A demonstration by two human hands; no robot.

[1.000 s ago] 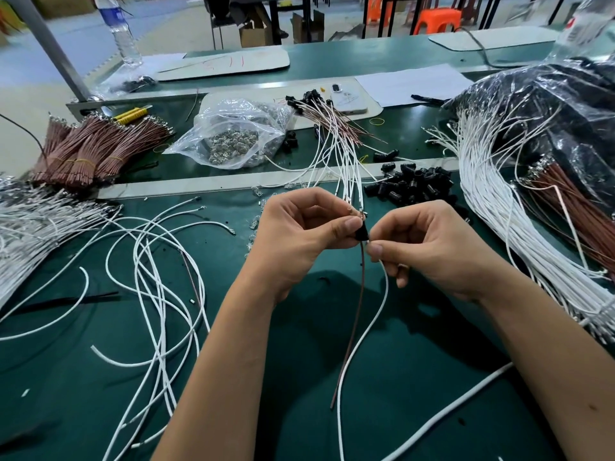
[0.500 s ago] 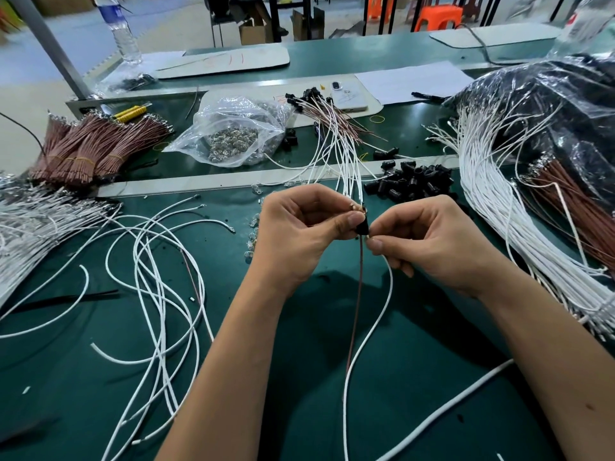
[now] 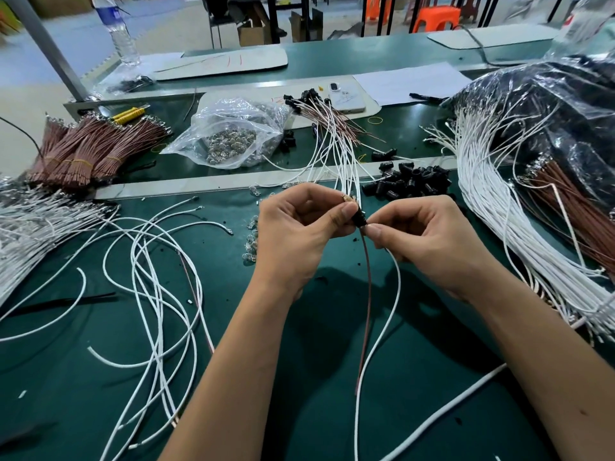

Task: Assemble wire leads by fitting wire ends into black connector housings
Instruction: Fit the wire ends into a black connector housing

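Observation:
Between my two hands sits a small black connector housing point(image 3: 359, 219), held above the green mat. My left hand point(image 3: 299, 234) pinches its upper end, where a metal wire terminal sticks out. My right hand point(image 3: 422, 237) pinches the wires just below the housing. A brown wire point(image 3: 366, 311) and a white wire point(image 3: 382, 327) hang down from it toward me. Loose black housings point(image 3: 412, 181) lie in a pile just beyond my hands. Finished leads point(image 3: 332, 134) with black housings fan out behind that pile.
Loose white wires point(image 3: 149, 287) sprawl across the mat at left. Bundled brown wires point(image 3: 90, 148) lie at far left, and a clear bag of metal parts point(image 3: 233, 134) sits beyond. A big sheaf of white wires point(image 3: 499, 201) and a plastic bag point(image 3: 565, 104) fill the right side.
Both hands have drifted slightly up and away with the housing. The grip and the hanging wires look much the same.

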